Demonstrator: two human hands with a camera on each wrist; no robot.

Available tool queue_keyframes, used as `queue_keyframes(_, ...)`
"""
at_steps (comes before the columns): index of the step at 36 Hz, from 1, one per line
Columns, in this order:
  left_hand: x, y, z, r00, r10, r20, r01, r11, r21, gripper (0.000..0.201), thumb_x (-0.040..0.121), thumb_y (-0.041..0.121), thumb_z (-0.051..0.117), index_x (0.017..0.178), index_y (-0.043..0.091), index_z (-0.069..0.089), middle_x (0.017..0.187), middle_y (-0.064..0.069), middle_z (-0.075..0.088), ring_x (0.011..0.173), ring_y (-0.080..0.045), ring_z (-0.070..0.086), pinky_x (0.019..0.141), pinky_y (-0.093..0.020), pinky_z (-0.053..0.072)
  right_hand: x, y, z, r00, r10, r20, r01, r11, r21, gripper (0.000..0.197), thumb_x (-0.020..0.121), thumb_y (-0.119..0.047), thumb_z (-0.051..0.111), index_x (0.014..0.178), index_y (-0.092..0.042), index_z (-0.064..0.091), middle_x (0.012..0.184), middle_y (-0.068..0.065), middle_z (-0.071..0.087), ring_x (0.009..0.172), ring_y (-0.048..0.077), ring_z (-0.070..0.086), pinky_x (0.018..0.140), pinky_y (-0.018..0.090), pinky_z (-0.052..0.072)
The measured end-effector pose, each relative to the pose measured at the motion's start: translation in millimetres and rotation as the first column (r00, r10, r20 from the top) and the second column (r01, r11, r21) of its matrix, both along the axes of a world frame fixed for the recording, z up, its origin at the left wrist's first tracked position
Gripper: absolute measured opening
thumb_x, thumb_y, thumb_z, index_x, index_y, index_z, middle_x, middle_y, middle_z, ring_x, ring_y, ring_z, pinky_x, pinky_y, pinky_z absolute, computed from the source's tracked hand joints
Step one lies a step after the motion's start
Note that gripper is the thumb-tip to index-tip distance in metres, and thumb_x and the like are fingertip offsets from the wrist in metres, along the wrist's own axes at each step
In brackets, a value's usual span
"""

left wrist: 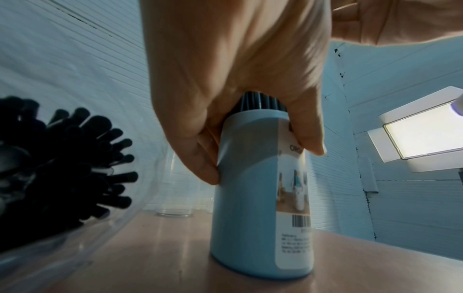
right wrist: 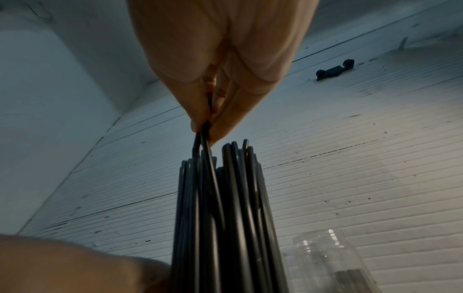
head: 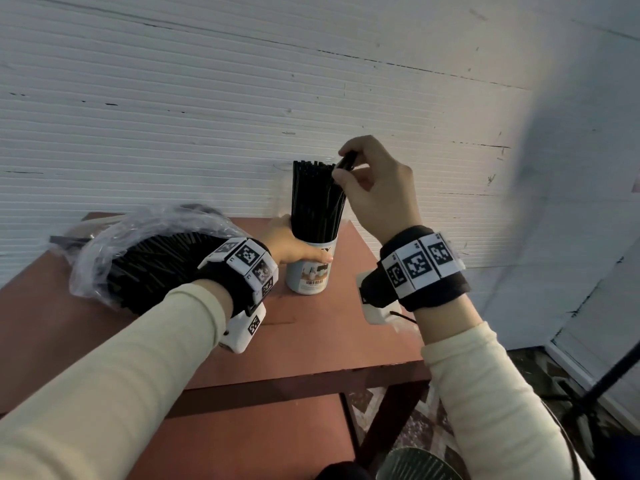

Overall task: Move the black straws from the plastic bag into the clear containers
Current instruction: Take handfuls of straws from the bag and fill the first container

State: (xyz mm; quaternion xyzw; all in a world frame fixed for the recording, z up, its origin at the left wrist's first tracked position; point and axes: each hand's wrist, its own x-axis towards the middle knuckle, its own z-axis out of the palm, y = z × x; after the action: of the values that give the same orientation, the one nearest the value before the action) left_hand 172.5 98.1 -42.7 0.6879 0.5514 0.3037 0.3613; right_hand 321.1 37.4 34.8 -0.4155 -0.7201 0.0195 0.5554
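Black straws [head: 317,202] stand upright, packed tight in a container [head: 310,268] with a printed label and barcode, set on the red-brown tabletop [head: 329,341]. Tops fan out a bit above the rim. Right hand [head: 377,188] pinches a couple of straws [right wrist: 204,142] near their top ends between thumb and fingertips [right wrist: 200,119], right at the top of the bunch. Left hand [head: 289,242] is wrapped around the container's upper part, steadying it; in the left wrist view the fingers [left wrist: 200,158] curl round its side.

More straws [head: 156,268] lie in the plastic bag [head: 114,251] on the tabletop, to the left, just beside the left wrist. The bag's mouth faces the left wrist camera, straw ends [left wrist: 75,162] showing. A clear jar [right wrist: 333,263] lies on its side behind, near the wall, something dark inside, can't tell what. A clear glass [left wrist: 175,198] stands further back.

Handling guess: straws are light, thin, smooth, bend easily — one held straw already curves. Best gripped near the top in small bundles, lightly, so they don't kink. The container looks nearly full, so new ones need wedging into gaps; it could tip without the left hand bracing.
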Motion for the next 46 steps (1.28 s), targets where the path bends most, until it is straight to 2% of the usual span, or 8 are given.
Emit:
queue_keyframes(6,0.5,-12.5,8.1,1.0,0.019,-0.022,-0.02,1.0,-0.014,0.096,0.043,0.049,0.093,0.128,0.018,0.059,0.125,-0.001,0.066,0.113,-0.021,0.063,0.1,-0.04,0.051,-10.4,0.1,-3.6,0.999,0.018,-0.034,-0.019,0.999,-0.027,0.031,0.087,-0.013,0.066,0.114,-0.016,0.053,0.08,-0.007,0.065,0.07,0.006,0.067,0.063,0.011,0.048)
queue_keyframes(9,-0.3,-12.6,6.9,1.0,0.008,-0.011,-0.008,1.0,-0.002,0.104,0.036,0.055,0.09,0.128,0.019,0.059,0.125,-0.001,0.066,0.113,-0.02,0.063,0.1,-0.041,0.051,-10.8,0.3,-4.7,0.995,0.007,-0.097,-0.01,1.0,-0.026,0.039,0.085,-0.016,0.07,0.116,-0.014,0.046,0.078,-0.006,0.064,0.068,0.007,0.066,0.061,0.012,0.049)
queue_keyframes(16,-5.9,-3.7,7.0,0.996,-0.085,-0.021,0.083,0.994,-0.066,0.122,0.024,0.069,0.088,0.132,0.021,0.057,0.125,0.002,0.066,0.114,-0.018,0.063,0.102,-0.041,0.05,-8.2,6.1,-20.3,0.997,-0.077,-0.012,0.075,0.993,-0.096,0.009,0.084,-0.015,0.066,0.092,-0.011,0.064,0.085,0.001,0.069,0.082,0.016,0.065,0.077,0.035,0.055)
queue_keyframes(18,-7.3,-15.5,17.6,0.992,-0.126,-0.016,0.124,0.986,-0.108,0.1,0.045,0.048,0.095,0.131,0.015,0.057,0.125,0.001,0.066,0.114,-0.018,0.063,0.102,-0.038,0.049,-6.2,6.6,-23.3,0.994,-0.107,0.009,0.108,0.989,-0.101,0.008,0.086,-0.018,0.066,0.091,-0.011,0.066,0.084,0.0,0.069,0.079,0.013,0.064,0.074,0.024,0.053)
queue_keyframes(21,-11.2,-20.4,22.2,0.985,-0.171,-0.019,0.166,0.976,-0.138,0.066,0.076,0.007,0.082,0.133,0.01,0.049,0.123,0.001,0.06,0.113,-0.015,0.057,0.098,-0.031,0.045,-3.0,7.3,-23.8,0.989,-0.147,-0.007,0.145,0.981,-0.126,0.01,0.088,-0.023,0.066,0.088,-0.012,0.067,0.08,-0.004,0.068,0.072,0.008,0.063,0.065,0.012,0.047)
queue_keyframes(30,-9.2,-16.0,17.0,0.993,-0.097,-0.06,0.092,0.992,-0.081,0.077,0.074,0.011,0.084,0.14,0.011,0.044,0.136,-0.007,0.057,0.127,-0.025,0.052,0.107,-0.037,0.042,-2.4,15.9,-7.5,0.974,-0.204,0.097,0.221,0.95,-0.219,0.016,0.086,-0.022,0.067,0.079,-0.008,0.066,0.076,0.005,0.069,0.076,0.023,0.066,0.075,0.04,0.055)
queue_keyframes(35,-8.8,-13.9,15.5,0.991,-0.075,-0.115,0.068,0.996,-0.062,0.086,0.07,0.024,0.087,0.143,0.015,0.041,0.139,-0.005,0.056,0.128,-0.025,0.052,0.108,-0.039,0.042,-2.7,8.0,2.1,0.978,-0.192,0.083,0.202,0.97,-0.137,0.014,0.092,-0.017,0.059,0.087,-0.004,0.06,0.078,0.005,0.066,0.072,0.023,0.062,0.067,0.029,0.048)
queue_keyframes(46,-9.8,-9.7,15.2,0.985,-0.089,-0.147,0.084,0.996,-0.036,0.082,0.074,0.024,0.085,0.142,0.012,0.04,0.139,-0.006,0.054,0.128,-0.026,0.051,0.105,-0.034,0.042,-11.8,11.9,13.4,0.967,-0.256,0.017,0.252,0.96,0.126,0.01,0.095,-0.008,0.051,0.092,0.0,0.055,0.077,0.004,0.055,0.069,0.02,0.05,0.057,0.015,0.033)
